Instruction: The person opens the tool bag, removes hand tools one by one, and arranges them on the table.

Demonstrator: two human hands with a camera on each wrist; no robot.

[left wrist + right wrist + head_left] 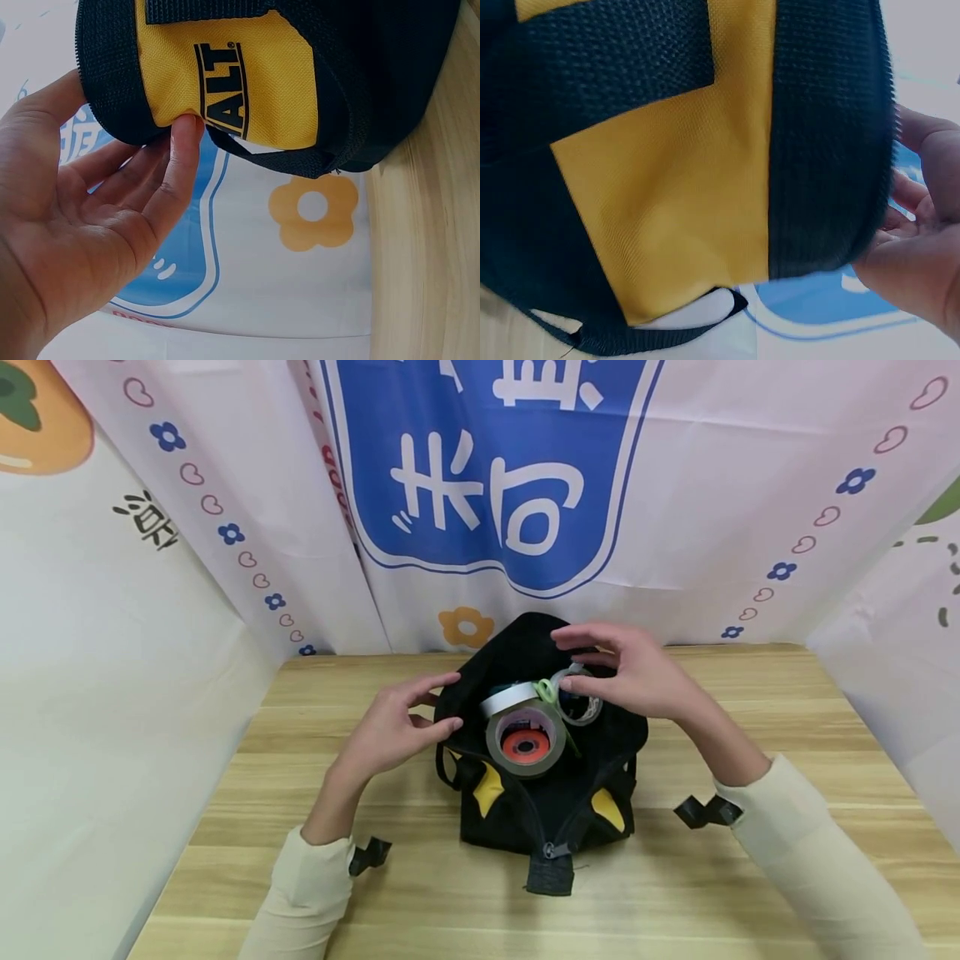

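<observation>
A black tool bag (501,818) with yellow panels stands unzipped. Inside lie a wide brown tape roll (493,747) with an orange-red disc (517,746) in its core, a white tape roll (512,699), a clear tape roll (592,714) and a light green looped item (547,692). My left hand (390,727) pinches the bag's left rim; in the left wrist view a fingertip presses the yellow lettered panel (277,97) while the thumb tip disappears behind the zipper band (112,75). Above the clear roll, my right hand (637,672) hovers with thumb and fingers spread apart, thumb tip overlapping the roll.
The bag rests on a wood-grain table (300,802). Behind it hangs a white cloth backdrop (697,527) with a blue emblem (480,552), close to the table's back edge. A black zipper tab (551,877) lies toward the front. Side straps (442,768) loop out from the bag.
</observation>
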